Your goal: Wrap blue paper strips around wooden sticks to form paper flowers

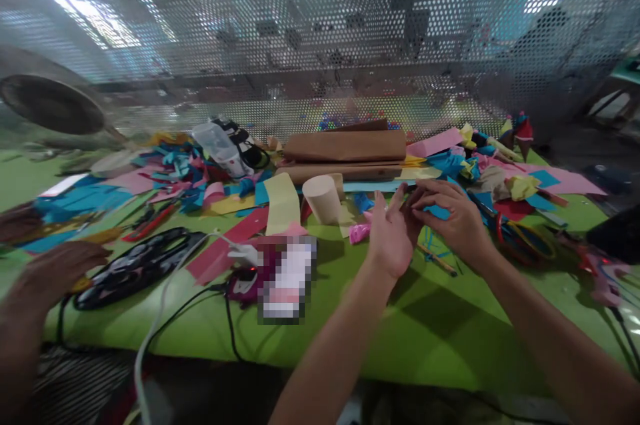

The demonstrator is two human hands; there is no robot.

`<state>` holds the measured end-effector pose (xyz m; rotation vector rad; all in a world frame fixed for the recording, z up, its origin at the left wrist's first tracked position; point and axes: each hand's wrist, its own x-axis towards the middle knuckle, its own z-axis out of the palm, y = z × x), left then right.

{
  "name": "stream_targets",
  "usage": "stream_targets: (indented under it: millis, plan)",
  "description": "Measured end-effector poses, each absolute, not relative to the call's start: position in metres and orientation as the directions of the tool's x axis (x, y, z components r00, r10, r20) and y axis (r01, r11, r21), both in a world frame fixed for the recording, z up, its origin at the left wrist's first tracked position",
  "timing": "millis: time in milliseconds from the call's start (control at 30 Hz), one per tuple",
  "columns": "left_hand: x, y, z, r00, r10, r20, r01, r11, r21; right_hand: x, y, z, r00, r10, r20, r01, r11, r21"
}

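Observation:
My left hand (393, 241) is raised over the green table, palm showing, with its fingers stretched upward and apart. Close against it, my right hand (455, 215) has its fingers bent and thumb and fingertips pinched together. A small dark patch lies between the two hands; what it is, I cannot make out. Crumpled pink paper (359, 233) rests just left of my left hand, near a scrap of blue paper (363, 202). Beyond them stands a pale paper cylinder (323, 199). Under my right hand lies a thin brown stick (440, 259) among blue strips.
At left another person's hand (55, 271) rests by a black patterned power strip (135, 265). A pixelated phone-like object (287, 281) and white cable (165, 298) lie nearby. Brown paper rolls (345, 146) sit behind. Scissors (530, 241) and a pink glue gun (603, 281) are at right.

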<state>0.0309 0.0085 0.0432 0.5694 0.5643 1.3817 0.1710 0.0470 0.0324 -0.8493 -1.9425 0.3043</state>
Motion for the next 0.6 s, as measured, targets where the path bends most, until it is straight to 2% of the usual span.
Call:
stream_targets:
  millis: [100,167,200,267,367,467,600]
  plan:
    - [0.014,0.007,0.046,-0.008,0.999,0.038,-0.463,-0.038,0.886,0.175,0.045,0.038,-0.225,0.710,0.668,0.384,0.694,-0.609]
    - [-0.002,0.003,0.045,-0.072,0.987,0.143,-0.114,-0.150,0.982,0.180,0.046,0.039,-0.183,0.745,0.641,0.348,0.659,-0.667]
    - [-0.009,-0.001,0.043,-0.078,0.983,0.166,0.068,-0.161,0.985,0.182,0.047,0.039,-0.169,0.763,0.624,0.325,0.640,-0.696]
    - [-0.020,-0.009,0.039,-0.042,0.984,0.174,0.415,-0.141,0.899,0.185,0.050,0.038,-0.144,0.793,0.591,0.274,0.606,-0.746]
    - [-0.022,-0.020,0.029,0.024,0.996,0.092,0.793,-0.075,0.605,0.187,0.053,0.035,-0.130,0.818,0.560,0.211,0.574,-0.791]
    - [-0.012,-0.024,0.019,0.093,0.995,-0.019,0.929,-0.080,0.362,0.187,0.055,0.034,-0.123,0.830,0.543,0.196,0.557,-0.807]
    - [-0.004,-0.022,0.010,0.116,0.989,-0.091,0.967,-0.092,0.239,0.188,0.056,0.033,-0.115,0.830,0.545,0.189,0.557,-0.809]
